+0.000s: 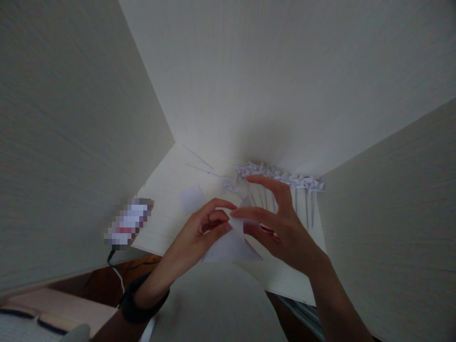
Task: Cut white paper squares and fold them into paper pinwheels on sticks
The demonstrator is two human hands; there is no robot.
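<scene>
At far left, a blurred-out object (128, 224) lies on the tabletop's (167, 185) left edge, with a dark cable (114, 266) hanging from the edge below it. Right of that, a small white paper square (191, 198) lies flat on the tabletop, and two thin sticks (199, 164) lie farther back near the wall.

The left hand (199, 232), a dark band (140, 304) on its wrist, comes up from below. Its thumb and forefinger are drawn together, pinching the left side of a folded white paper (231, 244). The paper is held above the near edge of the tabletop, between both hands, its pointed tip up and its wider part hanging down.

The right hand (281, 228) meets it from the other side. Its thumb and a finger pinch the paper's top, just beside the left fingertips, while the other fingers are spread and raised.

Behind the right hand, a row of white paper pinwheels (281, 178) on sticks lies along the back of the tabletop, running right towards the side panel (392, 228). White panels enclose the tabletop on the left, back and right.
</scene>
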